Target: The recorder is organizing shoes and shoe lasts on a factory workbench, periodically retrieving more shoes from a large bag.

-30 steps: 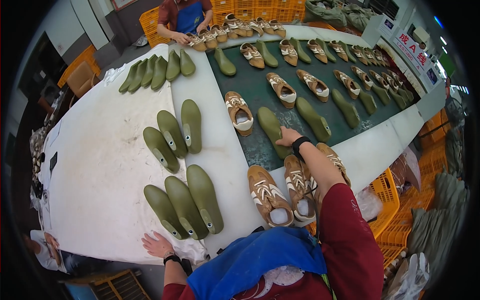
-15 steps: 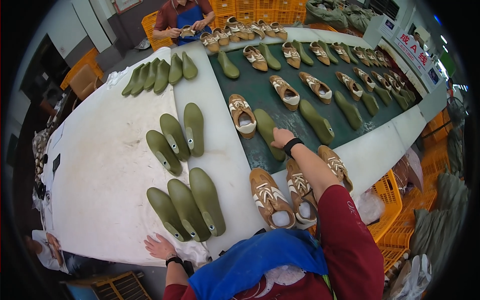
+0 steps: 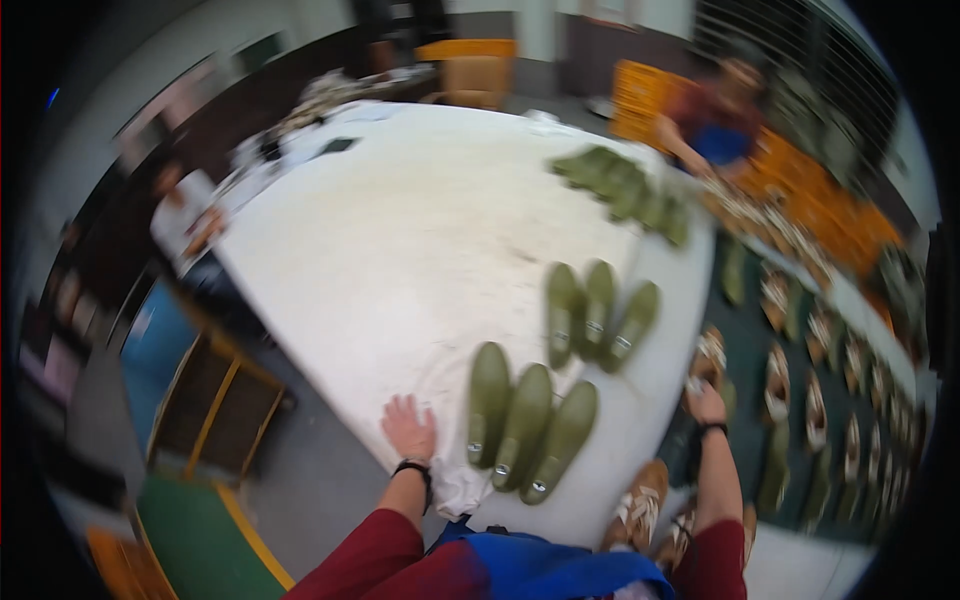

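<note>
A wide white table (image 3: pixel 420 250) fills the middle of the view, blurred by motion. At 3 o'clock a dark green belt (image 3: pixel 750 370) runs away toward 2 o'clock, carrying rows of tan shoes (image 3: pixel 815 410) and green lasts. Orange crates (image 3: pixel 800 190) stand at 1 o'clock, behind a second person (image 3: pixel 715 125) in a red and blue top who bends over the far end of the belt. A wooden frame (image 3: pixel 215 400) sits on the floor at 8 o'clock.

On the table, a far row of green lasts (image 3: pixel 625 190) lies at 1 o'clock. A middle group of three lasts (image 3: pixel 598 315) lies just right of centre, and a near group of three lasts (image 3: pixel 525 425) lies at 5 o'clock, side by side and touching. Two tan shoes (image 3: pixel 640 505) sit at the table's near edge at 5 o'clock, between the two red sleeves.

The left hand (image 3: pixel 408 428) rests flat on the table edge at 6 o'clock, fingers slightly apart, holding nothing, just left of the near lasts. A dark band wraps its wrist.

The right hand (image 3: pixel 706 402) reaches out at 4 o'clock to a tan shoe (image 3: pixel 708 358) at the belt's near edge. It touches the shoe, but blur hides whether the fingers close on it.
</note>
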`<state>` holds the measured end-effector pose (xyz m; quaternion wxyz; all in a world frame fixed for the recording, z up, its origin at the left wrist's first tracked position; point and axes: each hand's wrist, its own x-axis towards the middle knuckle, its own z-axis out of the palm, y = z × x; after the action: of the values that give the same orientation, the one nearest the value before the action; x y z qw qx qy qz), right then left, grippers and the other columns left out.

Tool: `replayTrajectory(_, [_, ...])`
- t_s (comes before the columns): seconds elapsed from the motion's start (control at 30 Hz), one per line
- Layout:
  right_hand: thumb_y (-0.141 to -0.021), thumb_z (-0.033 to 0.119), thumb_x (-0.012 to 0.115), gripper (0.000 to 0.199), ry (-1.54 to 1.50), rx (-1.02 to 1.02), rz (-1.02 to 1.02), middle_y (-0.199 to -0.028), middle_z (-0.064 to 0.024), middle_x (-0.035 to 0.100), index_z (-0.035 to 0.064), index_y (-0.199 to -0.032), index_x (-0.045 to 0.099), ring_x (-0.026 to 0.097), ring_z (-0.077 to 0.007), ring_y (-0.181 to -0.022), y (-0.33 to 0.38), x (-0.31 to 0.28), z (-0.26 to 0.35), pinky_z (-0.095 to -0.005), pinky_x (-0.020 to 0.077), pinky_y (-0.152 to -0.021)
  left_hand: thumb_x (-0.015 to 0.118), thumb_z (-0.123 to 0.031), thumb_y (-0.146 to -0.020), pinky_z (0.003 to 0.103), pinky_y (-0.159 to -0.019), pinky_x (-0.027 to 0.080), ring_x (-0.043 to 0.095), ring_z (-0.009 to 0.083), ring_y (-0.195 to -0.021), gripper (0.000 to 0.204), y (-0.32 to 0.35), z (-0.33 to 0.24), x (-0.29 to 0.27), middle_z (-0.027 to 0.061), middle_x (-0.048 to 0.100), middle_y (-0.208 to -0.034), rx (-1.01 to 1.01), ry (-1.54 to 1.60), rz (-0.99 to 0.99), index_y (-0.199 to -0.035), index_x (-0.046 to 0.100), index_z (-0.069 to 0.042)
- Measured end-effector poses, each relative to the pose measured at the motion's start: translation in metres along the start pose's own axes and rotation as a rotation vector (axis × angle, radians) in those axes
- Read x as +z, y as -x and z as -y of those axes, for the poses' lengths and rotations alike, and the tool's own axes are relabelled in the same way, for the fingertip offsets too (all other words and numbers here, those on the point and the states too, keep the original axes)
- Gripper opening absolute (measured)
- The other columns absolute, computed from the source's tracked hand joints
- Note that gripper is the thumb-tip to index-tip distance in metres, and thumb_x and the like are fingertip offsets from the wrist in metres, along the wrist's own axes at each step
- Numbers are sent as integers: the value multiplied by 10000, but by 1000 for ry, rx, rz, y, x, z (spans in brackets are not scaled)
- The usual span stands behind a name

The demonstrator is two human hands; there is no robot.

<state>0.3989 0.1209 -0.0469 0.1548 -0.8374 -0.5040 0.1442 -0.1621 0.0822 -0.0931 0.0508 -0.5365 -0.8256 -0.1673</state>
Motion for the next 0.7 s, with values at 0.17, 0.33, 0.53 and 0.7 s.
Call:
replayTrajectory(0.17, [-731, 256, 580, 306, -15, -74, -137, -897, -223, 610, 15, -919, 588, 571, -402, -858, -20, 19, -26, -442, 450, -754, 513, -412, -809, 498, -1045, 173, 268, 319, -1280, 521, 8, -2, -13, 112, 352, -1373, -86, 42, -13, -1254, 472, -144])
replayTrajectory(0.33, [-744, 199, 552, 240, -20, -86, -122, -882, -207, 616, 22, -904, 579, 582, -393, -848, -36, 23, -30, -437, 457, -735, 504, -417, -816, 490, -1050, 160, 258, 311, -1285, 524, 13, -2, -10, 89, 336, -1384, -83, 30, -4, -1274, 453, -165])
replayTrajectory(0.53, [-743, 115, 532, 288, 14, -98, -40, -971, -212, 601, 20, -1015, 552, 560, -397, -913, -34, 10, -31, -429, 449, -782, 484, -431, -818, 492, -1050, 175, 264, 302, -1288, 535, 6, -6, 2, 83, 350, -1378, -42, -55, -30, -1281, 448, -167])
replayTrajectory(0.7, [-722, 164, 553, 260, 33, 23, -42, -955, -208, 608, 60, -959, 580, 575, -380, -906, -32, 20, -5, -440, 460, -795, 492, -382, -842, 505, -1017, 239, 292, 329, -1274, 497, 0, 2, 2, 114, 343, -1381, -13, -138, 16, -1272, 442, -136])
